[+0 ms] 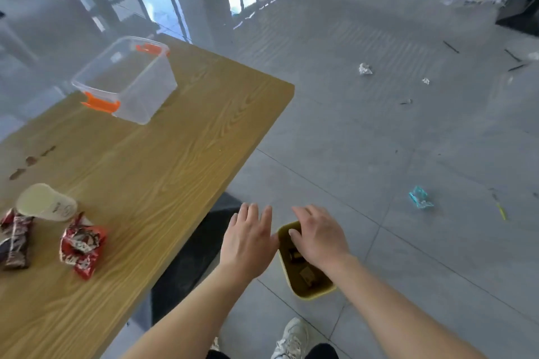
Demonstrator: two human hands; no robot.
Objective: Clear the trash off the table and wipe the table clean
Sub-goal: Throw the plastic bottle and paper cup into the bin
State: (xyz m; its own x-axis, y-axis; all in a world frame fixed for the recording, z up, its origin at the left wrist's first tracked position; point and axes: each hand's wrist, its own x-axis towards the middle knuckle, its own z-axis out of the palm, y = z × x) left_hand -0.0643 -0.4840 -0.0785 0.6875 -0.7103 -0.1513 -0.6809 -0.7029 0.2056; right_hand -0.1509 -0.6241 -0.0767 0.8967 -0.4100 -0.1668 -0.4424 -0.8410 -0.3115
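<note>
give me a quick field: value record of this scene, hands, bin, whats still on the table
left hand: open, fingers spread, empty, beside the bin's rim
right hand: open, empty, over the bin's mouth
bin: yellow, on the floor beside the table, a few bits of trash inside
table: wooden, brown stains near the left edge
trash left on table: tipped paper cup, red wrapper, dark wrapper
other on table: clear container with orange clips, looks empty
floor: crumpled litter, including a blue wrapper
</note>
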